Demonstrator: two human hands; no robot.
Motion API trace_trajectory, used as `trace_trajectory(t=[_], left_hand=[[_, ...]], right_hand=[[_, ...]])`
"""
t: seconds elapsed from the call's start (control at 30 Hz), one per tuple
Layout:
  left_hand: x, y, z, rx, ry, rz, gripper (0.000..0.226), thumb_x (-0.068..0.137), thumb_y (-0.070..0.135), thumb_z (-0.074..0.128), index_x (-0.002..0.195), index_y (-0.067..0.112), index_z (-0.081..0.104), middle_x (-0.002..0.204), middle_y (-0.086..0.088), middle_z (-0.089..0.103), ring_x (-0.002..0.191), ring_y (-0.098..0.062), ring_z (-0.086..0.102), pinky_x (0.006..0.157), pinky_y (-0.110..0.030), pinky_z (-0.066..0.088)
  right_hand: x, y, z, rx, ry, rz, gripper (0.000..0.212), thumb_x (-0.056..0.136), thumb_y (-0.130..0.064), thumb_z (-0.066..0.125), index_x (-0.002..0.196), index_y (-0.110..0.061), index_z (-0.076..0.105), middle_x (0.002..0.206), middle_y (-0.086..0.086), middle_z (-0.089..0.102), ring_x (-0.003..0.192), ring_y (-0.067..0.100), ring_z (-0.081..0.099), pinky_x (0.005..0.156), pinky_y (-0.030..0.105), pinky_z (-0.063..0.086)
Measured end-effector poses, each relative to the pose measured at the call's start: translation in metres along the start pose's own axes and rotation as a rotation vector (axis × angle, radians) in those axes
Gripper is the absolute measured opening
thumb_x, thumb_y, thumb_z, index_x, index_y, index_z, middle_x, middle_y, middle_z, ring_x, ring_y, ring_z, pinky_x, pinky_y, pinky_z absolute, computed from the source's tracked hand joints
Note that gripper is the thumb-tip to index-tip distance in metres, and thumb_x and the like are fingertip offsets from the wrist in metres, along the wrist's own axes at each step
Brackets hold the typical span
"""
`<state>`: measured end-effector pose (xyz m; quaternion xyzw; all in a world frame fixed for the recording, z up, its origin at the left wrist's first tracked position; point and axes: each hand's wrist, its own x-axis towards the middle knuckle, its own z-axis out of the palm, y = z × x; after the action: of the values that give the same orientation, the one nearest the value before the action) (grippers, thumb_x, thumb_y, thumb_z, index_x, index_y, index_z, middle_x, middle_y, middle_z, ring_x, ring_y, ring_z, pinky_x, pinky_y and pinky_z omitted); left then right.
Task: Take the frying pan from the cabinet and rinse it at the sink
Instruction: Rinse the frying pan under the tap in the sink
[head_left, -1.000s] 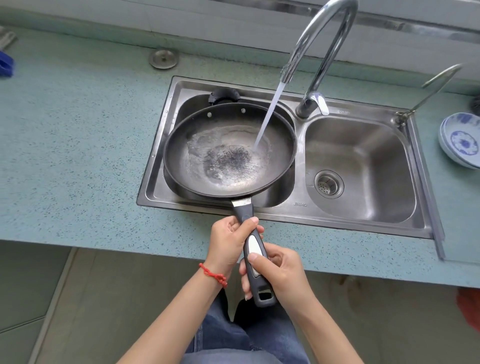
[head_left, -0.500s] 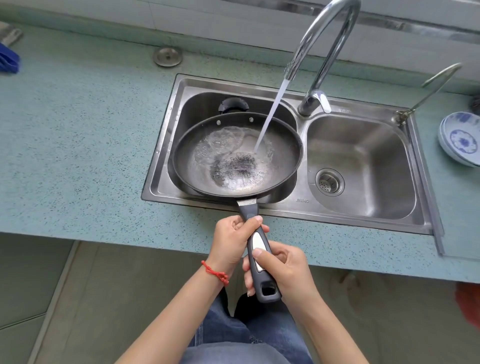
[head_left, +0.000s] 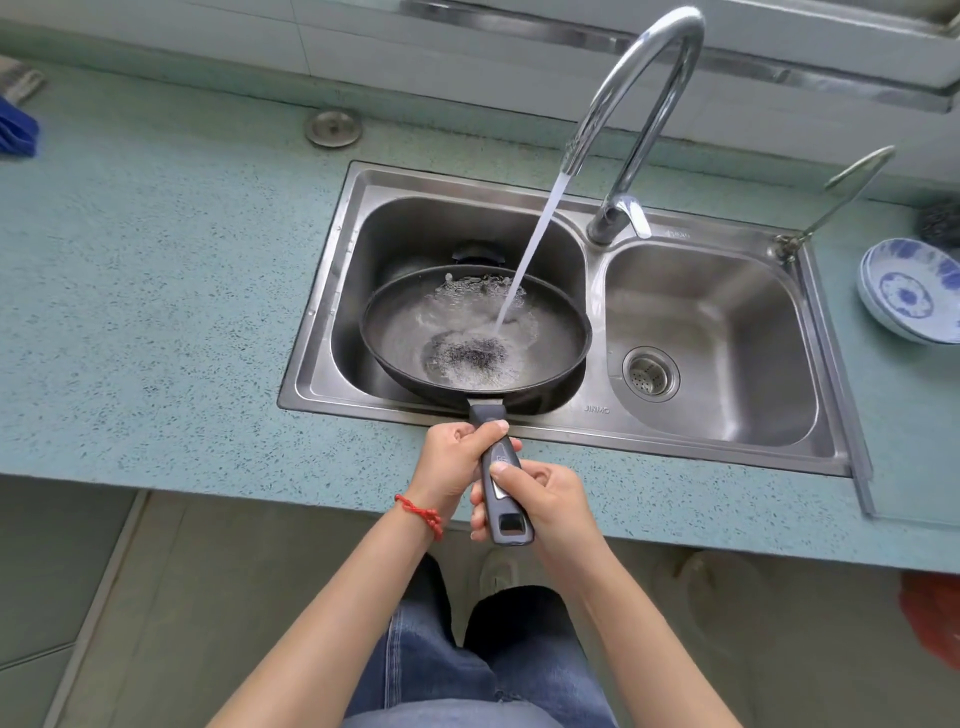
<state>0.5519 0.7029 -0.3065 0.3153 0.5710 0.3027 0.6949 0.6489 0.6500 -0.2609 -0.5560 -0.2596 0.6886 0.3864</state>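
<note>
A black frying pan (head_left: 405, 332) hangs over the left basin of the steel double sink (head_left: 582, 415), its far rim tipped down a little. Water from the curved chrome faucet (head_left: 644, 104) streams into the pan and pools inside it. Both hands grip the pan's grey handle (head_left: 506, 522) over the counter's front edge. My left hand (head_left: 454, 462), with a red string at the wrist, holds the handle near the pan. Behind it, my right hand (head_left: 543, 499) holds the handle's end.
A black stopper (head_left: 478, 253) shows in the left basin behind the pan. The right basin has a drain strainer (head_left: 650, 373). Blue-and-white bowls (head_left: 909, 291) are stacked on the teal counter (head_left: 156, 291) at right. A round metal cap (head_left: 332, 127) sits behind the sink.
The pan has dropped lower into the left basin and drawn back toward me, uncovering the stopper behind it. More water has pooled in the pan. Both hands keep their grip.
</note>
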Motion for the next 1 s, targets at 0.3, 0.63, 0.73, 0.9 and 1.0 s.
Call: trace_trajectory(t=[0.3,0.63,0.73,0.9,1.0], left_hand=[[0.011,0.005,-0.002,-0.037,0.007,-0.044,0.045,0.059,0.030,0.072,0.088,0.004,0.050,0.088,-0.018,0.048,0.060,-0.023,0.054,0.050,-0.024,0.043],[-0.004,0.004,-0.007,0.124,-0.070,-0.032,0.043,0.056,0.038,0.070,0.073,0.002,0.054,0.071,-0.018,0.056,0.070,-0.019,0.057,0.065,-0.026,0.051],[-0.010,0.007,-0.007,0.123,-0.050,-0.029,0.056,0.052,0.042,0.069,0.093,0.003,0.063,0.104,-0.025,0.068,0.090,-0.027,0.064,0.087,-0.045,0.051],[-0.013,0.007,-0.002,0.136,0.018,-0.050,0.053,0.049,0.047,0.066,0.088,0.010,0.067,0.104,-0.024,0.068,0.093,-0.029,0.066,0.090,-0.049,0.049],[-0.012,0.005,-0.001,0.138,0.052,-0.055,0.049,0.051,0.047,0.066,0.085,0.012,0.067,0.102,-0.023,0.069,0.099,-0.036,0.065,0.090,-0.050,0.048]], right_hand=[[0.026,-0.004,-0.011,-0.120,0.015,0.061,0.027,0.089,-0.017,0.056,0.065,-0.005,0.064,0.059,0.011,0.062,0.050,0.023,0.062,0.053,0.033,0.056],[0.050,0.000,-0.056,-0.352,0.025,-0.079,0.015,0.091,-0.020,0.054,0.084,-0.018,0.066,0.066,0.003,0.064,0.057,0.014,0.063,0.054,0.025,0.052],[0.073,-0.009,-0.083,-0.315,0.181,-0.126,0.010,0.091,-0.017,0.054,0.089,-0.018,0.064,0.071,0.005,0.065,0.058,0.011,0.066,0.054,0.024,0.054],[0.129,-0.045,-0.128,-0.232,0.424,-0.206,0.018,0.092,-0.015,0.051,0.103,-0.003,0.059,0.076,0.007,0.062,0.051,0.005,0.064,0.047,0.017,0.052],[0.161,-0.072,-0.146,-0.187,0.498,-0.236,0.031,0.092,-0.017,0.048,0.115,0.003,0.054,0.077,0.006,0.058,0.059,0.016,0.061,0.046,0.019,0.051]])
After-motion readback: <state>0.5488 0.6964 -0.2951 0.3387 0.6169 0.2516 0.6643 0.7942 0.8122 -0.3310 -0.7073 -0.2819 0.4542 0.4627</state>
